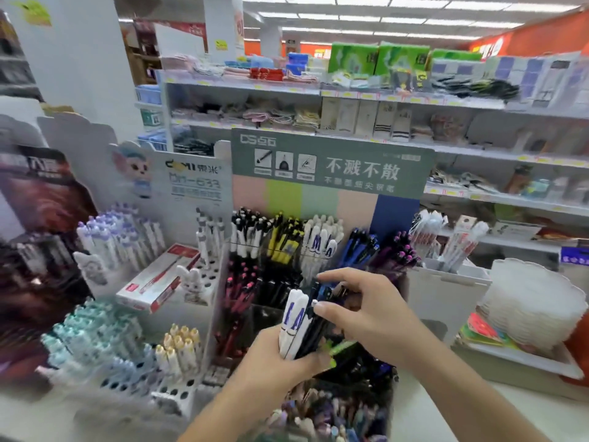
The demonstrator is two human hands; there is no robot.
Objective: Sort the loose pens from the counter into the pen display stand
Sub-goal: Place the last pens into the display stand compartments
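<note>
Both hands meet in front of the pen display stand [325,237]. The left hand [274,362] grips a bunch of pens [302,323], white ones with blue lettering and dark ones, held upright with their tops pointing at the stand. The right hand [366,311] pinches a dark pen at the top of that bunch between thumb and fingers.

Behind the hands, the stand's upper row holds black-and-white, yellow, white, blue and dark pens in separate compartments; a lower row with pink-tipped pens sits to the left. The hands and bunch cover the stand's middle compartments. A white perforated rack [178,314] with a red-and-white box [159,279] on it stands at the counter's left side. At the right edge a stack of white plates [535,301] sits on a tray. More loose pens [334,416] lie below the forearms, blurred, at the near edge of the counter [446,409].
</note>
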